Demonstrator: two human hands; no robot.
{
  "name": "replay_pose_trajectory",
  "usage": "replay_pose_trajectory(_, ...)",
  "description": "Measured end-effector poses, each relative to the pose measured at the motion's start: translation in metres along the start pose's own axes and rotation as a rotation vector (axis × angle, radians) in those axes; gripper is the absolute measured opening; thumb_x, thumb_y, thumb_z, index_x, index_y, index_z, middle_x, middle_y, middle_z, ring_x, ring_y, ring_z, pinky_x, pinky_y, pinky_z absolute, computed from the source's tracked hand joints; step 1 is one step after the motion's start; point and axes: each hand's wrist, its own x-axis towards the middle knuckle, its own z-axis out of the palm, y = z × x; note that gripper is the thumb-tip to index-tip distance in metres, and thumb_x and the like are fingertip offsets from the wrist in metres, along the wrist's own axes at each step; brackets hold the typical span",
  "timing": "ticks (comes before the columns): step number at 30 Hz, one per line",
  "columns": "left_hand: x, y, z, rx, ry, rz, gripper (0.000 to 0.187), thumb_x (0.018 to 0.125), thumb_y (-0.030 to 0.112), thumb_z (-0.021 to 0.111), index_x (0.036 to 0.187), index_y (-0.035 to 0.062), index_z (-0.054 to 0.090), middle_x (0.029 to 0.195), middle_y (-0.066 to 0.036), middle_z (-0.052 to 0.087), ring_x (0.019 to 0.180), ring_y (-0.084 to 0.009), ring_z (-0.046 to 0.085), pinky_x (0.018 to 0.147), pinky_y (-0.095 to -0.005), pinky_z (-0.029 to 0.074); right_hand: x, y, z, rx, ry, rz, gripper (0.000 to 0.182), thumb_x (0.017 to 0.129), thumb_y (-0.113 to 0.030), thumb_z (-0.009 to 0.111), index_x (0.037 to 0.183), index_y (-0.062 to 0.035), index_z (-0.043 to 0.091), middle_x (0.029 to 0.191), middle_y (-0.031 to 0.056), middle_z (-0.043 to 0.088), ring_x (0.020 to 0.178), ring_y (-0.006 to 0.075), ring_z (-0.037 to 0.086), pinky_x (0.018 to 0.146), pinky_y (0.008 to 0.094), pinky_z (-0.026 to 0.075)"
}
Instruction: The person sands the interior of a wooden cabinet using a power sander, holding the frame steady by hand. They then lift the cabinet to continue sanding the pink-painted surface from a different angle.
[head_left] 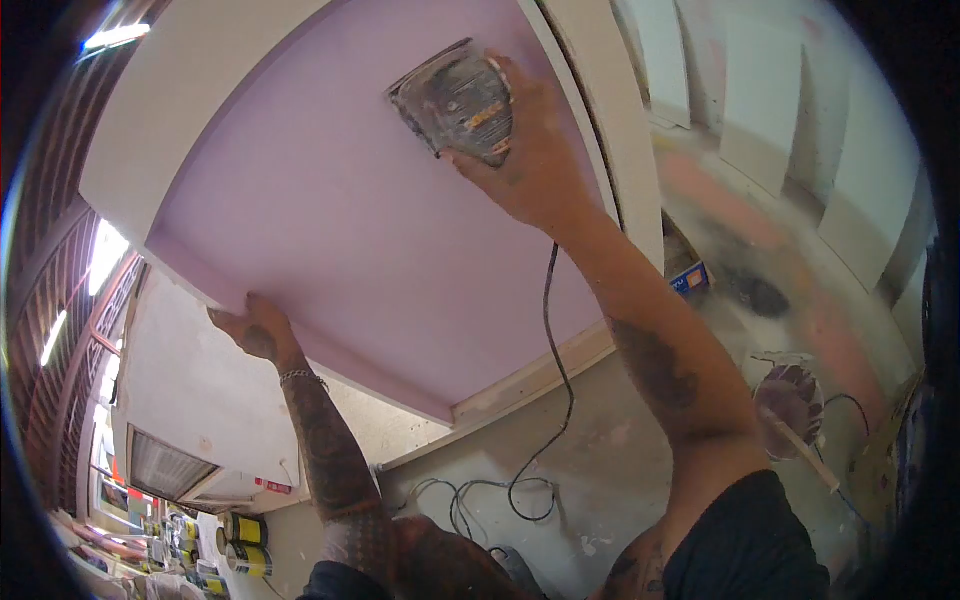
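Observation:
A large board with a pale purple face (340, 200) and white edges stands tilted in front of me. My right hand (535, 150) grips a dusty grey and yellow electric sander (455, 100) and presses it flat against the upper part of the purple face. The sander's black cord (550, 330) hangs down along my right forearm to the floor. My left hand (250, 330) holds the board's lower left edge, fingers curled over it. A bracelet sits on my left wrist.
Several white panels (760, 100) lean against the wall at right. A paint bucket with a stick (790, 400) stands on the stained floor, near a small blue box (692, 280). Black cable coils (480, 495) lie below. Yellow cans (245, 530) sit at lower left.

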Motion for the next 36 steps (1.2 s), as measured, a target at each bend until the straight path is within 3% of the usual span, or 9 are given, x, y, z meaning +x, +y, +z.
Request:
replay_pose_trajectory(7, 0.000, -0.001, 0.000, -0.255, -0.044, -0.157, 0.076, 0.091, 0.025, 0.061, 0.153, -0.0042, 0.029, 0.147, -0.023, 0.051, 0.126, -0.0365, 0.061, 0.103, -0.0425, 0.052, -0.013, -0.016, 0.015, -0.053, -0.116, -0.014, 0.097, 0.074, -0.022, 0.087, 0.155, -0.0194, 0.033, 0.138, 0.0225, 0.042, 0.113, 0.0441, 0.060, 0.091, 0.0505, 0.056)
replay_pose_trajectory(9, 0.001, -0.004, 0.001, 0.000, 0.017, -0.018, 0.073, 0.092, 0.026, 0.061, 0.152, -0.0048, 0.031, 0.145, -0.023, 0.052, 0.124, -0.0358, 0.062, 0.102, -0.0430, 0.052, -0.019, -0.025, 0.017, -0.007, -0.183, 0.028, 0.095, 0.074, -0.021, 0.088, 0.153, -0.0175, 0.035, 0.138, 0.0225, 0.043, 0.113, 0.0436, 0.061, 0.093, 0.0494, 0.055)
replay_pose_trajectory(12, 0.022, -0.112, 0.037, -0.207, 0.036, 0.177, 0.069, 0.094, 0.024, 0.060, 0.150, -0.0058, 0.032, 0.142, -0.023, 0.053, 0.123, -0.0350, 0.061, 0.100, -0.0435, 0.052, -0.027, -0.035, 0.025, 0.019, -0.268, 0.034, 0.094, 0.074, -0.021, 0.087, 0.153, -0.0222, 0.036, 0.141, 0.0216, 0.041, 0.106, 0.0441, 0.065, 0.087, 0.0501, 0.060)
replay_pose_trajectory(15, 0.006, -0.042, 0.011, -0.109, 0.009, 0.103, 0.067, 0.096, 0.021, 0.061, 0.149, -0.0076, 0.032, 0.140, -0.023, 0.052, 0.123, -0.0353, 0.060, 0.100, -0.0428, 0.053, -0.036, -0.042, 0.032, -0.015, -0.387, 0.025, 0.095, 0.073, -0.021, 0.087, 0.153, -0.0260, 0.036, 0.142, 0.0195, 0.041, 0.098, 0.0435, 0.069, 0.080, 0.0503, 0.063)
replay_pose_trajectory(21, 0.001, -0.010, -0.003, -0.039, -0.028, 0.108, 0.068, 0.096, 0.018, 0.063, 0.149, -0.0092, 0.031, 0.143, -0.026, 0.049, 0.129, -0.0381, 0.056, 0.105, -0.0456, 0.050, -0.042, -0.044, 0.031, -0.130, -0.555, -0.153, 0.097, 0.070, -0.020, 0.087, 0.153, -0.0282, 0.037, 0.144, 0.0146, 0.043, 0.092, 0.0395, 0.071, 0.076, 0.0469, 0.064)
replay_pose_trajectory(24, 0.010, -0.043, 0.010, -0.107, -0.004, 0.139, 0.069, 0.096, 0.016, 0.064, 0.150, -0.0096, 0.031, 0.143, -0.027, 0.048, 0.134, -0.0380, 0.052, 0.110, -0.0459, 0.046, -0.041, -0.030, 0.023, -0.176, -0.577, -0.164, 0.093, 0.075, -0.026, 0.085, 0.154, -0.0299, 0.035, 0.145, 0.0168, 0.043, 0.087, 0.0394, 0.072, 0.069, 0.0490, 0.064)
replay_pose_trajectory(30, 0.006, -0.040, 0.010, -0.391, -0.055, 0.059, 0.064, 0.096, 0.008, 0.062, 0.149, -0.0103, 0.031, 0.143, -0.024, 0.049, 0.132, -0.0369, 0.052, 0.109, -0.0428, 0.045, -0.038, -0.010, 0.001, -0.185, -0.406, -0.023, 0.093, 0.075, -0.025, 0.085, 0.153, -0.0244, 0.036, 0.144, 0.0179, 0.044, 0.095, 0.0444, 0.069, 0.076, 0.0516, 0.062)
replay_pose_trajectory(32, 0.009, -0.047, 0.015, -0.397, -0.049, 0.063, 0.063, 0.096, 0.006, 0.061, 0.150, -0.0091, 0.032, 0.142, -0.023, 0.050, 0.130, -0.0352, 0.053, 0.109, -0.0418, 0.045, -0.039, -0.008, -0.007, -0.133, -0.339, 0.026, 0.093, 0.076, -0.022, 0.086, 0.153, -0.0128, 0.035, 0.145, 0.0202, 0.042, 0.123, 0.0451, 0.055, 0.098, 0.0499, 0.054)
replay_pose_trajectory(36, 0.000, -0.017, 0.000, -0.588, -0.085, -0.043, 0.063, 0.097, 0.004, 0.061, 0.151, -0.0062, 0.032, 0.142, -0.022, 0.051, 0.128, -0.0324, 0.055, 0.108, -0.0401, 0.046, -0.049, 0.011, -0.019, -0.101, -0.338, 0.035, 0.093, 0.076, -0.020, 0.086, 0.152, -0.0078, 0.034, 0.143, 0.0244, 0.044, 0.127, 0.0453, 0.053, 0.103, 0.0477, 0.049)
